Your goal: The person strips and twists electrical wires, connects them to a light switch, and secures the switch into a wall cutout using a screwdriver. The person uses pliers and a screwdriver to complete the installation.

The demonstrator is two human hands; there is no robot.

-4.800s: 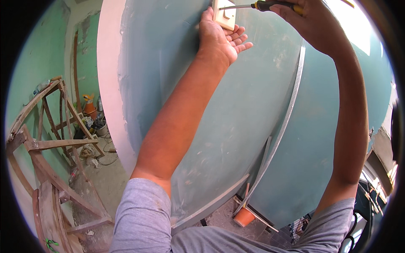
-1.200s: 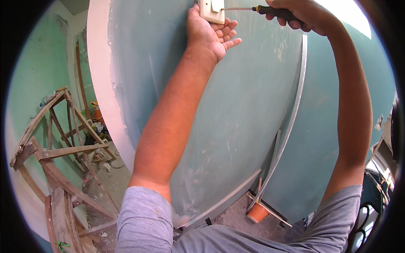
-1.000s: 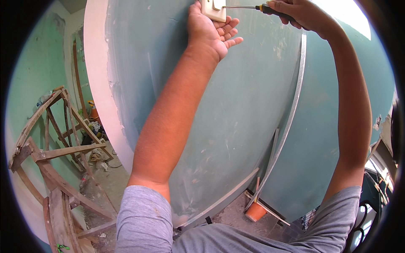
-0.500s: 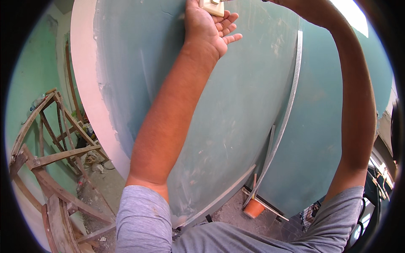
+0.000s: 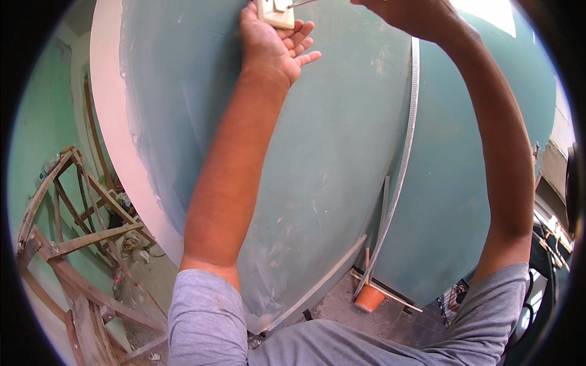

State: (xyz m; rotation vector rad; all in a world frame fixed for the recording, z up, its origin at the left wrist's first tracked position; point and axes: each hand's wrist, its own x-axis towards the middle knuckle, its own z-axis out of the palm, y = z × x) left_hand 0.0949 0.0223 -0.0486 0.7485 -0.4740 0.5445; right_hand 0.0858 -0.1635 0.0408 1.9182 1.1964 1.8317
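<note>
Up at the top edge, my left hand (image 5: 271, 52) grips a cream light switch (image 5: 278, 17) against the blue-green wall. The thumb lies at its left side, while the other fingers reach behind and past it, partly spread. A thin metal screwdriver shaft (image 5: 303, 3) meets the switch's face from the right. My right hand (image 5: 418, 17) is raised at the top right, its fingers bent around the screwdriver; the handle and most of the grip are cut off by the frame's edge.
A wooden trestle frame (image 5: 91, 238) stands at the left. An orange bucket (image 5: 369, 299) sits on the floor by the wall's foot, with sticks beside it. A long pale perforated strip (image 5: 408, 140) leans along the wall. Dark cables (image 5: 549, 256) hang at the far right.
Both hands and the switch appear shifted left and slightly lower, along with the wall, as the view has turned a little. More of the screwdriver shaft shows. Both grips look the same.
</note>
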